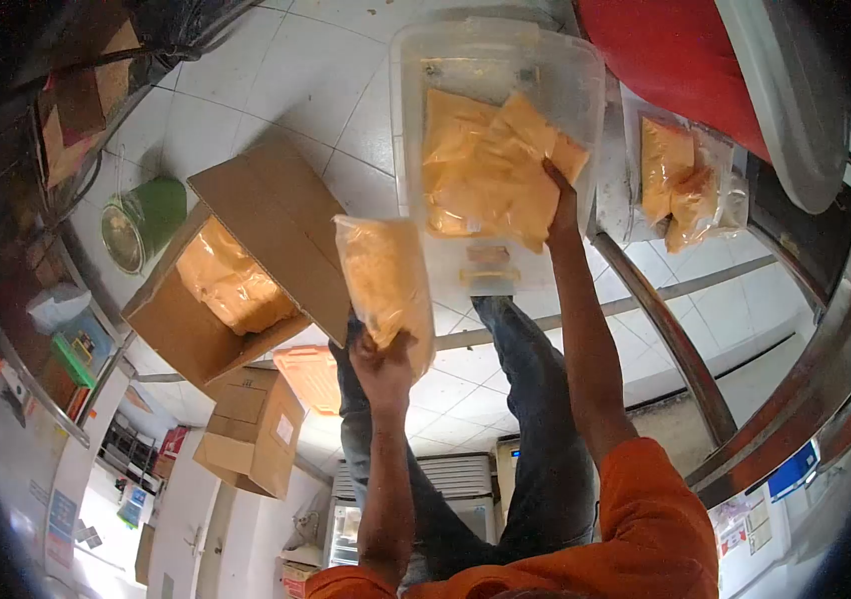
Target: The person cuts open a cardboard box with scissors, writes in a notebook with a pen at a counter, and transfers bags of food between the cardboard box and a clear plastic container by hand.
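Observation:
My left hand [382, 361] is closed on the lower end of a clear plastic bag with orange contents [382, 270], held up between the cardboard box and the plastic bin. My right hand [563, 205] reaches into the translucent plastic bin [498, 60], its fingers closed around the right edge of another orange-filled bag [520, 180]. Several such bags overlap in that bin. At left, the open cardboard box [271, 205] lies tilted with orange-filled bags [231, 280] inside. What exactly fills the bags I cannot tell.
More orange-filled bags [680, 185] lie at the right, beyond a metal rail [665, 334]. A green bucket [146, 220] lies at the left. Nearer my legs are a smaller cardboard box [251, 434] and an orange crate [310, 377]. A red surface [675, 70] stands at upper right.

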`<state>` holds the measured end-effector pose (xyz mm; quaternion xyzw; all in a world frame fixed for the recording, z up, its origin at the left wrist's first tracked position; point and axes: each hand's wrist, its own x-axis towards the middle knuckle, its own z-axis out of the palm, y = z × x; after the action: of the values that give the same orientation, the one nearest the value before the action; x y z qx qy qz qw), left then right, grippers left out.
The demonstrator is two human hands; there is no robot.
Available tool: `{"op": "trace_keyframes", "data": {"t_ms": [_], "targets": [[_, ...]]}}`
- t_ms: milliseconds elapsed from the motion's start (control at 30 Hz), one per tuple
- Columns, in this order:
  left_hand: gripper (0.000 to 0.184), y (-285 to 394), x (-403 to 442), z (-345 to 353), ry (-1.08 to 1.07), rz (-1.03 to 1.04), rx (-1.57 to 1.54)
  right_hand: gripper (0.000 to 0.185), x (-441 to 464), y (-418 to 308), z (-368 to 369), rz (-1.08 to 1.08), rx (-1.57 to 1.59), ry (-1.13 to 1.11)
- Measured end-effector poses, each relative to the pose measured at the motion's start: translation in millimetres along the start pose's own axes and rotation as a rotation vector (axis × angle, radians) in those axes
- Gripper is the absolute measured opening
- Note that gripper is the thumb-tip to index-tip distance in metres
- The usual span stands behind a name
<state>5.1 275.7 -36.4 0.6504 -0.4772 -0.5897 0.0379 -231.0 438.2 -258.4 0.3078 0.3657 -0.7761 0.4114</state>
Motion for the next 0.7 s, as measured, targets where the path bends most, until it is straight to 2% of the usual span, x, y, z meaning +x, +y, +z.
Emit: {"op": "trace_keyframes", "data": {"t_ms": [67, 167, 233, 300, 367, 467, 533, 633, 667, 700], "targets": [[0.015, -15, 1, -25, 0.022, -0.043, 0.002, 0.043, 16, 2, 9, -0.018, 0.003, 0.039], [0.023, -34, 0, -48, 0.051, -0.088, 0.038, 0.043, 40, 4, -2, 0.027, -0.233, 0.045], [0.023, -40, -2, -55, 0.043, -0.115, 0.060, 0.043, 62, 14, -45, -0.032, -0.470, -0.148], [0.023, -40, -3, -58, 0.017, -0.124, 0.075, 0.043, 84, 21, -49, 0.072, -0.721, -0.078], [0.026, -41, -6, -50, 0.033, -0.102, 0.041, 0.045, 105, 28, -27, 0.330, -0.982, 0.272], [0.032, -20, -12, -31, 0.009, -0.050, -0.037, 0.047, 113, 44, -33, -0.046, -0.843, 0.231], [0.036, -26, -12, -28, -0.021, -0.104, -0.043, 0.056, 105, 48, -36, 0.128, -0.819, 0.158], [0.029, -33, -2, -20, -0.077, -0.065, -0.004, 0.070, 105, 31, -9, 0.357, -0.788, 0.023], [0.023, -26, 0, -13, -0.081, 0.005, 0.066, 0.075, 105, 26, -2, 0.428, -0.779, -0.022], [0.018, -16, 3, -4, -0.085, 0.077, 0.133, 0.082, 95, 38, 4, 0.248, -1.183, -0.091]]}}
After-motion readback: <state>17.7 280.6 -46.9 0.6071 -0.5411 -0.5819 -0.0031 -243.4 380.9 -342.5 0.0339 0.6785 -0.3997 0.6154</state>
